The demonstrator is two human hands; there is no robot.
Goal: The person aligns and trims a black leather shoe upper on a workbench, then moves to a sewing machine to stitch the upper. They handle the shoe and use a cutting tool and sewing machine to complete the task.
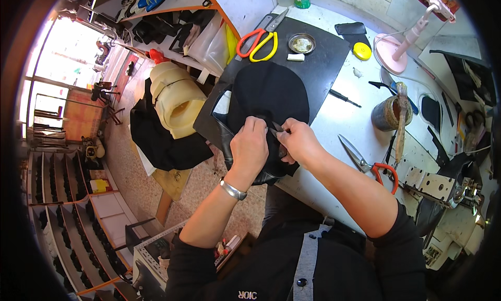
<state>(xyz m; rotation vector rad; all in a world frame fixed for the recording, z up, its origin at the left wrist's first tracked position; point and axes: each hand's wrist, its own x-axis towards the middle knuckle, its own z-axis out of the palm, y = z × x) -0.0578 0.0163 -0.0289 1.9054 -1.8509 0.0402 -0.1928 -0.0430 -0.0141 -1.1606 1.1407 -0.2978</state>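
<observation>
- Left hand [249, 144] clamped over the near edge of a black leather piece [269, 95], fingers curled and pressing it flat on the counter [334, 118], seemingly to steady it for the other hand.
- Right hand [298, 140] closed around a small dark tool [276, 127], tip aimed toward 9 o'clock at the leather just beside the left fingers; kind of tool too small to tell.
- Leather piece spread on a black mat [318, 66], near edge hanging over the counter's rim toward the body, probably to bring the worked spot close.
- Red and yellow scissors [257, 43] parked at 12 o'clock on the mat, beside a small round metal dish [301, 43] and a white block [295, 57].
- Red-handled shears [368, 163] laid at 3 o'clock, near the right forearm, within easy reach.
- Brown pot [387, 113] with a brush standing in it at 2 o'clock, well apart from the leather, likely kept clear of smears.
- Yellow round disc [362, 51] and pink stand [404, 48] set farther back, at 1 o'clock.
</observation>
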